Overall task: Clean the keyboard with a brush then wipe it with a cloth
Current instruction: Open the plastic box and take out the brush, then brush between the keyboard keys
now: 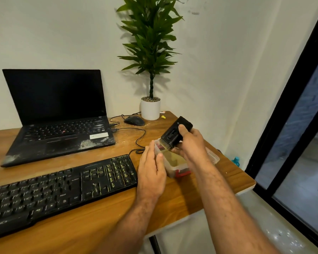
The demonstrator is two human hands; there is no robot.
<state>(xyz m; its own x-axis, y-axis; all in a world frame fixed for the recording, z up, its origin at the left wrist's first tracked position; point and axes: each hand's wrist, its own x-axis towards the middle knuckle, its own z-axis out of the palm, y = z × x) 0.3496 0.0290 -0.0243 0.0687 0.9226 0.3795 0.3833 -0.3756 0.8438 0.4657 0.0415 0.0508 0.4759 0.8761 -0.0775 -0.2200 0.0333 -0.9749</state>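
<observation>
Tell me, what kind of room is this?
Probably a small home office or study corner: a wooden desk carries an open ThinkPad laptop, a black external keyboard and a wired mouse.

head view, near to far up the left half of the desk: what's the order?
Keyboard → laptop → wall behind it. The mouse and plant pot sit further right, at about the laptop's depth, so I've left them out.
</observation>
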